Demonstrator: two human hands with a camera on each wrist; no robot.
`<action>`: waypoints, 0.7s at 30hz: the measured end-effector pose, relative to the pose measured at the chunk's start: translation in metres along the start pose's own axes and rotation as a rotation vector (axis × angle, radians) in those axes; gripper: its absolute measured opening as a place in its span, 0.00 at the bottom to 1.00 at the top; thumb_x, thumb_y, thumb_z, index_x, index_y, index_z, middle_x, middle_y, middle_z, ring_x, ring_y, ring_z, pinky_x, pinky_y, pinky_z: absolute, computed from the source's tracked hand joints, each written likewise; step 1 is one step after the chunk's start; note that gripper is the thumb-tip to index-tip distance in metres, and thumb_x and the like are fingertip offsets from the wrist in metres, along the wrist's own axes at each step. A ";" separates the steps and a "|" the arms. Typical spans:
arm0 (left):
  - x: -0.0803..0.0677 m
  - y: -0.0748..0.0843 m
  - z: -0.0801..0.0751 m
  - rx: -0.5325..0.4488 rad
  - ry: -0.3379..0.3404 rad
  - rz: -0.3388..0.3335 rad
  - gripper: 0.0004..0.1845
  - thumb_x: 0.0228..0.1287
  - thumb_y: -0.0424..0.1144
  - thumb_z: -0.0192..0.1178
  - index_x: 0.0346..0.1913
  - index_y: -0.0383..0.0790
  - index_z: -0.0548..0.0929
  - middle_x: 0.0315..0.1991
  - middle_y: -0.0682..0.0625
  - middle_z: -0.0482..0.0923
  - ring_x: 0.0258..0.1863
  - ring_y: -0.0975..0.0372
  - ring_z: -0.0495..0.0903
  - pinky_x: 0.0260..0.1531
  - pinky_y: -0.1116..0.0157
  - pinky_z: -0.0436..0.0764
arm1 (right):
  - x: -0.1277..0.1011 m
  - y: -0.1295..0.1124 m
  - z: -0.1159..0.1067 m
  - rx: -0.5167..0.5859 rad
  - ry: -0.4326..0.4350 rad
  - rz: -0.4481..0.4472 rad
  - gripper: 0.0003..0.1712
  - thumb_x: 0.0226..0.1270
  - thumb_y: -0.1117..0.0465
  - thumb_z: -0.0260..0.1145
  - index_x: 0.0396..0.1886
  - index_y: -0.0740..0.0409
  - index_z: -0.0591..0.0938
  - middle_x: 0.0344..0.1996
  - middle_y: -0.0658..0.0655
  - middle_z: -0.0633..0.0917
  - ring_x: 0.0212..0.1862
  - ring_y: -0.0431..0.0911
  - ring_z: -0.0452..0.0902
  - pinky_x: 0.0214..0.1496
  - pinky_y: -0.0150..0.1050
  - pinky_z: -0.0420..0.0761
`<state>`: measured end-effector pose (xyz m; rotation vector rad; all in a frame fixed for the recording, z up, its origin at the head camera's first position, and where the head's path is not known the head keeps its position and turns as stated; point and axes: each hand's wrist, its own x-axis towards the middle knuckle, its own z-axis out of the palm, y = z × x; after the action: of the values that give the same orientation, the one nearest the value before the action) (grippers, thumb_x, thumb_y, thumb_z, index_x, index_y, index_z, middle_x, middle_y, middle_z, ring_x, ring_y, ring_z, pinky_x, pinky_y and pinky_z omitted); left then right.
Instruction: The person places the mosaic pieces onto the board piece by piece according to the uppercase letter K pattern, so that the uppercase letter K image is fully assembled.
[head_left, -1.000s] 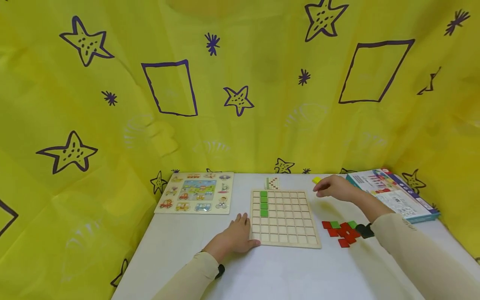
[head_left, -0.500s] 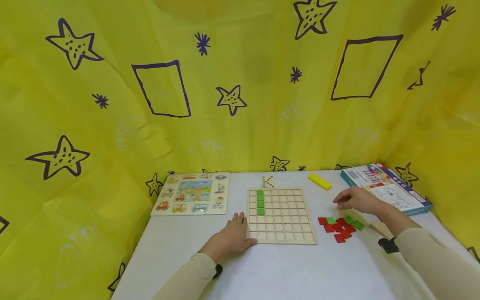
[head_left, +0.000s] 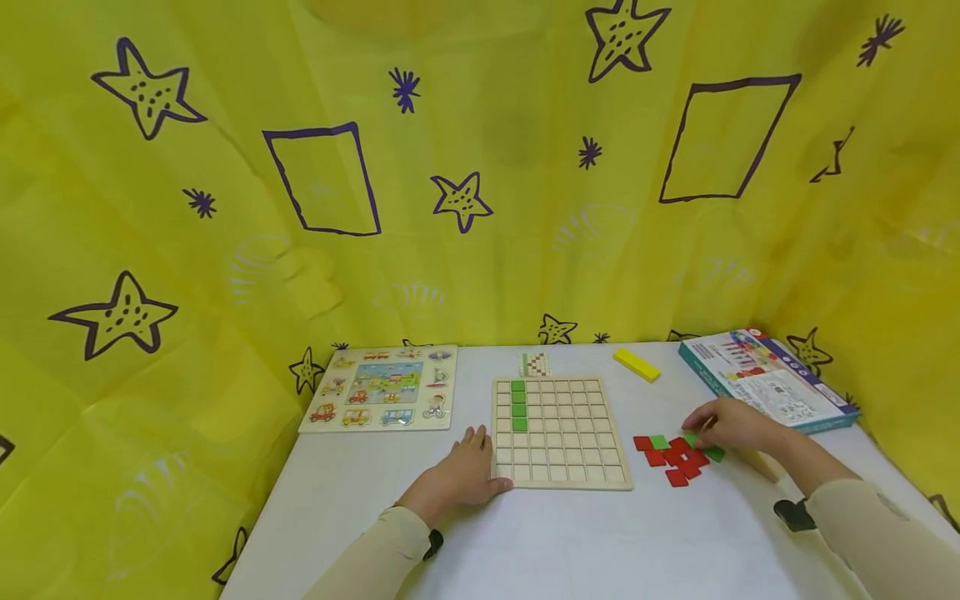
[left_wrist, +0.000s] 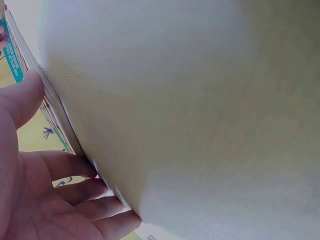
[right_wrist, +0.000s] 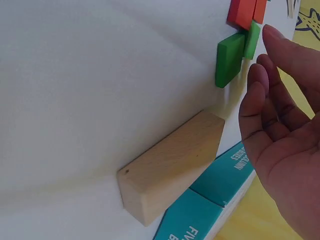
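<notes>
A wooden grid board (head_left: 566,454) lies on the white table, with several green tiles (head_left: 519,398) in one column near its left side. My left hand (head_left: 459,471) rests against the board's left edge, its thumb at the front corner. To the right of the board is a loose cluster of red tiles (head_left: 677,458) and a few green ones. My right hand (head_left: 738,427) is over the back of that cluster, fingertips at a green tile (head_left: 691,438). In the right wrist view, thumb and fingers stand apart beside the green tile (right_wrist: 252,40); contact is hard to tell.
A plain wooden block (right_wrist: 172,167) lies beneath my right wrist, near a teal-edged box (head_left: 772,383). Behind the tiles is a yellow block (head_left: 637,365). A small pattern card (head_left: 535,364) lies behind the board, and a picture puzzle (head_left: 442,379) is at the back left.
My right hand has left the yellow block at the back and come nearer, down to the green tiles. The left hand stays at the board's edge. The view has shifted slightly.
</notes>
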<state>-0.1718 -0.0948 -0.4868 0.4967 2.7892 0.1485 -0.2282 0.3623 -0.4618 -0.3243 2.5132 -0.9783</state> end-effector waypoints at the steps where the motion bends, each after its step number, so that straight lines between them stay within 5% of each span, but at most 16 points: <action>1: 0.000 0.000 0.000 -0.003 0.001 0.001 0.49 0.68 0.66 0.56 0.75 0.26 0.61 0.77 0.35 0.54 0.77 0.44 0.52 0.71 0.48 0.62 | 0.000 0.001 0.000 0.000 -0.001 -0.001 0.17 0.63 0.68 0.71 0.51 0.65 0.85 0.43 0.56 0.85 0.43 0.50 0.75 0.42 0.40 0.82; 21: -0.002 0.000 -0.001 -0.002 0.009 0.002 0.49 0.68 0.65 0.57 0.74 0.25 0.62 0.77 0.35 0.54 0.77 0.43 0.52 0.72 0.49 0.61 | 0.006 0.006 0.002 -0.040 0.015 -0.026 0.12 0.60 0.70 0.73 0.44 0.62 0.85 0.33 0.54 0.81 0.39 0.50 0.72 0.39 0.39 0.79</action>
<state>-0.1705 -0.0950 -0.4853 0.4990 2.7970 0.1536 -0.2326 0.3633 -0.4694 -0.3646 2.5508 -0.9449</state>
